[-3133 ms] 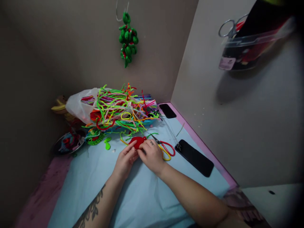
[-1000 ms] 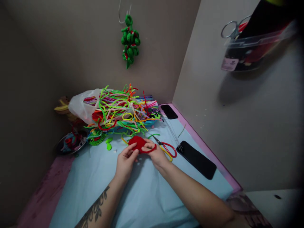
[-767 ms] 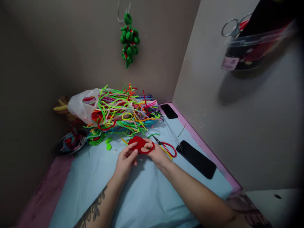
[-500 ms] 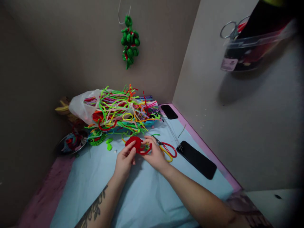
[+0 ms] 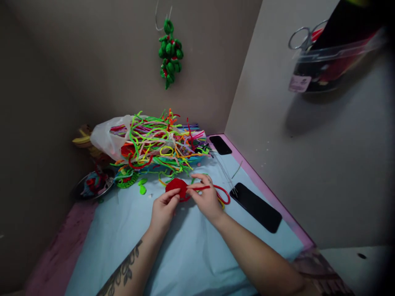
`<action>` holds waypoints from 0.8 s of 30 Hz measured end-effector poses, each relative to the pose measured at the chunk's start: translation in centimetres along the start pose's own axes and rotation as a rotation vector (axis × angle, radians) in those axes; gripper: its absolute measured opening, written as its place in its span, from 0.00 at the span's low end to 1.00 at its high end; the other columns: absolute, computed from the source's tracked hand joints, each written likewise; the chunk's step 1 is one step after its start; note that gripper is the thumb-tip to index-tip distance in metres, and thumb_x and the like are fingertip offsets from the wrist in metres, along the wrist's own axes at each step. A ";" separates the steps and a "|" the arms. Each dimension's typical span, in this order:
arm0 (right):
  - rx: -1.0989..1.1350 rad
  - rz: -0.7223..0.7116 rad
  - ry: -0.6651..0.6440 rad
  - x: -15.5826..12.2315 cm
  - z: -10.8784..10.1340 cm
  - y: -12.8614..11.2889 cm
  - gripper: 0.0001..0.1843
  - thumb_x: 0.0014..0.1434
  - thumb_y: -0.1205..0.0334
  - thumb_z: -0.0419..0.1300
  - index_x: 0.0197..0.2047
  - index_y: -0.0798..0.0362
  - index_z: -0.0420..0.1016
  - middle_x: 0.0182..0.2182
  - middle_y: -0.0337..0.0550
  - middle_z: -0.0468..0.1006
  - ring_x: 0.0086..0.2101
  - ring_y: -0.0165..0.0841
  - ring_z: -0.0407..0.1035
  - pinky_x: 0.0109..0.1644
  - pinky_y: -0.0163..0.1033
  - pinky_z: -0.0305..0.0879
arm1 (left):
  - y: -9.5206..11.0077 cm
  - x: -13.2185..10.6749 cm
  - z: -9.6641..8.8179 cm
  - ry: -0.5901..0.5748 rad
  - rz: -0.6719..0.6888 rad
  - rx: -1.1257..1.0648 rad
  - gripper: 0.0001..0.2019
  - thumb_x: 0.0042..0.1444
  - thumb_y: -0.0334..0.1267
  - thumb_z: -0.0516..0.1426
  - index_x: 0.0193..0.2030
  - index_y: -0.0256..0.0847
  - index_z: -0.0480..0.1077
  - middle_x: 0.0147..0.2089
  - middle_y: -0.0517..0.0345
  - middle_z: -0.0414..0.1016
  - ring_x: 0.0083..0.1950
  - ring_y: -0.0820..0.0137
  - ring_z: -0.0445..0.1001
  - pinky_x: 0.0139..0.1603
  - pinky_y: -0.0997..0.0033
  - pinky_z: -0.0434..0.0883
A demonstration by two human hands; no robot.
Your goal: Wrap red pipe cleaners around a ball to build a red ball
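My left hand [image 5: 166, 206] pinches a flat, round red piece [image 5: 176, 186], apparently coiled from pipe cleaner, between thumb and fingers. Close beside it, my right hand [image 5: 207, 200] grips a red pipe cleaner [image 5: 199, 188] between thumb and index finger, at the right edge of the round piece. Its other fingers are raised. Behind the right hand lie scissors with a red handle loop [image 5: 224, 194] and a yellow one; the blades are hidden. Small bright green pieces [image 5: 142, 189] and a green coiled piece [image 5: 127, 180] lie left of my hands.
Many-coloured pipe cleaners [image 5: 157, 142] spill from a white plastic bag [image 5: 108, 137] at the back. Two black phones, one near [image 5: 256, 209] and one far [image 5: 220, 145], lie on the right. A metal bowl [image 5: 80, 198] stands left. Green berry-like work [image 5: 170, 53] hangs on the wall.
My right hand has turned and raised its fingers. The red pipe cleaner, curled before, now points straight out to the right. My left hand still holds the round piece.
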State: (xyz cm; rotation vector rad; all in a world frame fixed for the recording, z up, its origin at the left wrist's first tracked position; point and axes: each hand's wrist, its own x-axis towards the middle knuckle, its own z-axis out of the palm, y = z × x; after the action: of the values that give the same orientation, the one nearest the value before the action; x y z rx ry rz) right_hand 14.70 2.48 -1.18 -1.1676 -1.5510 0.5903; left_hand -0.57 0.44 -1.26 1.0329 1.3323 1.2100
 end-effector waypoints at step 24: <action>0.603 0.438 0.014 0.3 1.4 1.6 0.14 0.46 0.52 0.65 0.22 0.53 0.70 0.56 0.45 0.65 0.55 0.41 0.60 0.57 0.45 0.56 | 0.6 -0.3 -0.1 -0.217 0.046 -0.157 0.28 0.51 0.45 0.60 0.59 0.38 0.64 0.33 0.56 0.75 0.20 0.78 0.66 0.22 0.76 0.63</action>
State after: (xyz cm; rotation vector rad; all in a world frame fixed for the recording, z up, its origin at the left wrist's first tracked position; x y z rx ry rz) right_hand 14.03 3.61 -2.79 -1.0253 -0.9874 1.2375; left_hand -0.62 0.23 -0.63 1.0539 1.0347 1.1798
